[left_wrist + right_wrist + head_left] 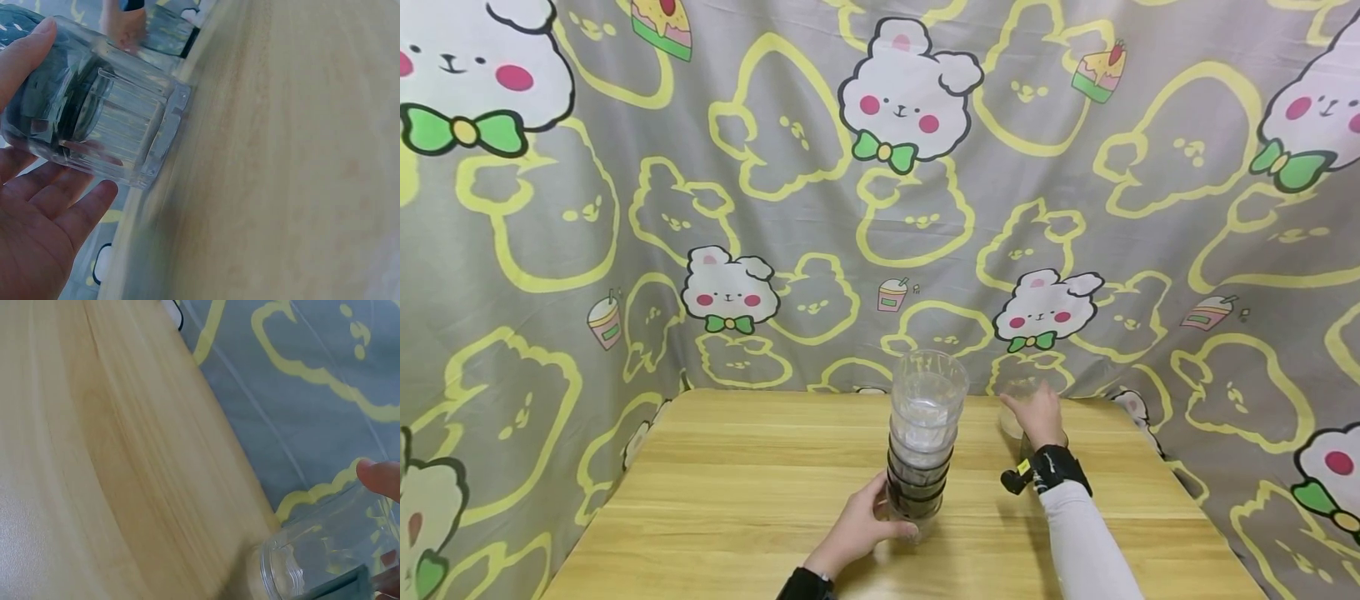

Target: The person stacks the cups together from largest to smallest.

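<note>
**Hidden / cut off / unclear**

- Single glass (1017,410): mostly behind right hand (1037,414) in head view; right-wrist pic cuts it at bottom-right edge, only one fingertip (380,478) shows
- Stack of glasses (923,442): count unclear, clear walls overlap; base part-covered by left hand (867,523)
- Left-wrist pic: stack top cut at upper-left edge; table (294,156) blurred
- Both forearms cut at bottom edge, head view
</note>
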Motion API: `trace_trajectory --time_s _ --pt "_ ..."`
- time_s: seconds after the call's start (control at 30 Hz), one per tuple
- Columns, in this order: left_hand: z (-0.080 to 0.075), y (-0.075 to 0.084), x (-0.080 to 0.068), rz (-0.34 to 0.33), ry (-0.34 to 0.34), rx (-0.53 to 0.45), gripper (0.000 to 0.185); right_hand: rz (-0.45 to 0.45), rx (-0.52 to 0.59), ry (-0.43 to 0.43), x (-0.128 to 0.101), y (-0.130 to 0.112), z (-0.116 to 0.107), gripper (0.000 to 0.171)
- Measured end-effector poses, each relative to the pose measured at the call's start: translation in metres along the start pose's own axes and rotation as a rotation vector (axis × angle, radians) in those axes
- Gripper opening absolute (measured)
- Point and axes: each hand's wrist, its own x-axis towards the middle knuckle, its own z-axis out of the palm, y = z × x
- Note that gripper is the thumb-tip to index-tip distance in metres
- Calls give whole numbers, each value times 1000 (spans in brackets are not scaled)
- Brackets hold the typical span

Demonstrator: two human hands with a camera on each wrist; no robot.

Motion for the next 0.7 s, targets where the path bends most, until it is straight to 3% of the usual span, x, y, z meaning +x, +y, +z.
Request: trace_trajectory --time_s 0.37,0.7 --pt "0 -1 0 7 0 4 83 -69 62 39 -3 -23 -10 95" --pt "-1 0 0 3 -8 2 83 -156 33 54 -13 -42 -29 100"
